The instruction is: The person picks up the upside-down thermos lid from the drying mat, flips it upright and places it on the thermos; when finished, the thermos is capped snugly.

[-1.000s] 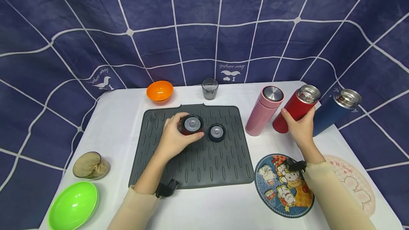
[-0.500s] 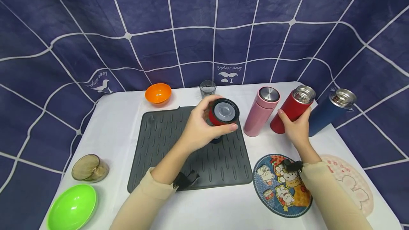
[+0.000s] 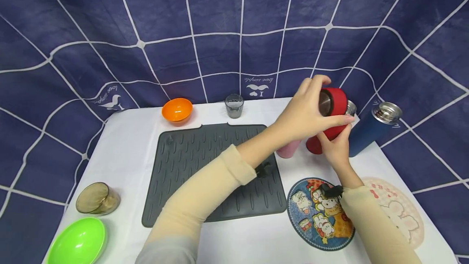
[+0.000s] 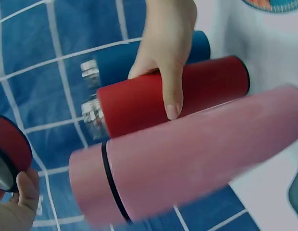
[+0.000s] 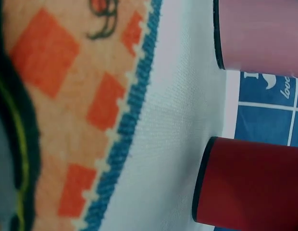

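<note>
My left hand (image 3: pixel 304 111) grips a red bottle lid (image 3: pixel 339 102) by its sides, tilted, close to the mouth of the red vacuum flask (image 3: pixel 314 146). In the left wrist view the lid (image 4: pixel 17 144) is apart from that flask's bare steel neck (image 4: pixel 93 113). My right hand (image 3: pixel 338 150) holds the standing red flask around its body. A pink flask (image 3: pixel 288 150) with its lid on stands just left, mostly behind my left hand. On the right is a blue flask (image 3: pixel 368 133) with an uncovered steel mouth.
A dark grey ribbed mat (image 3: pixel 176 178) lies under my left forearm. Behind it are an orange bowl (image 3: pixel 177 110) and a small glass (image 3: pixel 234 106). At left are an amber glass (image 3: pixel 98 199) and a green bowl (image 3: pixel 77 239). Two round mats, one patterned blue (image 3: pixel 320 215) and one pink (image 3: pixel 403 215), lie at right.
My left hand has lifted the red lid off the grey mat and carried it right to the red flask, turning it on its side. The right hand keeps its hold.
</note>
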Tool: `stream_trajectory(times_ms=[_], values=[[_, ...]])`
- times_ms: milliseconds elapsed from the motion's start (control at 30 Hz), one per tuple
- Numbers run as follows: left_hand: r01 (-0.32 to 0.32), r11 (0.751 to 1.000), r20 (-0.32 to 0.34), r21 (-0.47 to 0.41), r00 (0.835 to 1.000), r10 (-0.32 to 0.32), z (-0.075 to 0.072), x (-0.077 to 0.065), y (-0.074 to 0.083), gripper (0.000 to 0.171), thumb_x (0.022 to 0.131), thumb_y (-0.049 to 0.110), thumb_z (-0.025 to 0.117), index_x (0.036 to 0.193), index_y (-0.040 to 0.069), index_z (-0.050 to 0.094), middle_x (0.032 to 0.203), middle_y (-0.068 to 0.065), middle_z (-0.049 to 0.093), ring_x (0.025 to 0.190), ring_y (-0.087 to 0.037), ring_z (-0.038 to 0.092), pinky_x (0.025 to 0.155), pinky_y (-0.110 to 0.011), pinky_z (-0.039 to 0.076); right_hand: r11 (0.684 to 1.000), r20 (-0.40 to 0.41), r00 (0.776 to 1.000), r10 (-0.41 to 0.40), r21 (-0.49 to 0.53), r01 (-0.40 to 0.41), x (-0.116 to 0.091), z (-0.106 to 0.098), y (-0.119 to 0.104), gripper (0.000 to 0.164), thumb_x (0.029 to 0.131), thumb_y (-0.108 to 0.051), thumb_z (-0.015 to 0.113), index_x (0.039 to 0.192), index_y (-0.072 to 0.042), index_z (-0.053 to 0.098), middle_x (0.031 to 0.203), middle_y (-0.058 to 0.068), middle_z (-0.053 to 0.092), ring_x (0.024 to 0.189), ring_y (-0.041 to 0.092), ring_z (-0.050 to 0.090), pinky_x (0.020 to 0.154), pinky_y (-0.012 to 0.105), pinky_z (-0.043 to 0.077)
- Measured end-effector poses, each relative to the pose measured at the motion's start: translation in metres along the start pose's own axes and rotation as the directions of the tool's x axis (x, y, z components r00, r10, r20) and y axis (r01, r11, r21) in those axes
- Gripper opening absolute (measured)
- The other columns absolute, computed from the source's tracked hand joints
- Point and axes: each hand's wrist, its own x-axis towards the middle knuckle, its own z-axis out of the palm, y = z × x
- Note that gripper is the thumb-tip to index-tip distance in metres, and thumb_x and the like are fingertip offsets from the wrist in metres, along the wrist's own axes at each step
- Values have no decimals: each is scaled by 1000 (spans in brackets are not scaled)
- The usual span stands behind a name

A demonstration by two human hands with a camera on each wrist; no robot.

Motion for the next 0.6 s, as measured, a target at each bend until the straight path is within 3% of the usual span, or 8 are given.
stream_trajectory(times_ms=[67, 200, 267, 367, 467, 600], values=[[-12, 992, 15, 129, 1000, 10, 12, 15, 10, 84, 68, 68, 69, 131, 23, 37, 116, 6, 44, 99, -2, 46, 78, -13, 44, 999, 13, 999, -52, 3, 52, 0, -1, 0, 80, 83, -18, 70, 142, -28, 17, 143, 3, 38, 130, 8, 39, 104, 19, 32], [-6, 951, 34, 310, 999, -4, 38, 35, 25, 82, 70, 74, 62, 132, 26, 38, 113, 6, 43, 96, -6, 45, 76, -15, 43, 986, 17, 992, -121, -115, 123, 5, -3, 16, 70, 87, -16, 65, 141, -28, 23, 135, 0, 44, 122, 4, 42, 97, 17, 32], [-5, 924, 35, 383, 999, -10, 50, 42, 28, 78, 72, 74, 59, 132, 29, 39, 116, 5, 42, 96, -7, 44, 75, -17, 44, 975, 9, 991, -133, -176, 133, 5, -3, 20, 55, 89, -17, 62, 137, -20, 35, 125, 1, 51, 113, 0, 45, 91, 15, 33], [-6, 878, 20, 478, 1000, -4, 65, 47, 28, 71, 74, 73, 57, 129, 30, 42, 119, 4, 42, 97, -10, 43, 76, -19, 44, 967, -2, 985, -172, -189, 168, 6, -1, 22, 37, 89, -13, 62, 123, -5, 50, 108, 1, 57, 98, -5, 47, 82, 15, 34], [1, 847, -9, 531, 1000, 4, 77, 50, 25, 68, 77, 70, 58, 130, 30, 45, 123, 3, 43, 99, -12, 43, 78, -19, 43, 964, -15, 981, -195, -186, 189, 6, -1, 23, 31, 87, -12, 63, 115, 0, 55, 100, -5, 56, 91, -8, 46, 79, 14, 34], [31, 845, -33, 533, 999, -16, 88, 52, 19, 71, 78, 67, 59, 137, 30, 42, 125, 3, 43, 102, -12, 40, 80, -18, 41, 964, -18, 980, -200, -185, 193, 6, -2, 22, 33, 87, -13, 64, 115, 1, 54, 101, 0, 56, 93, -1, 47, 81, 15, 32]])
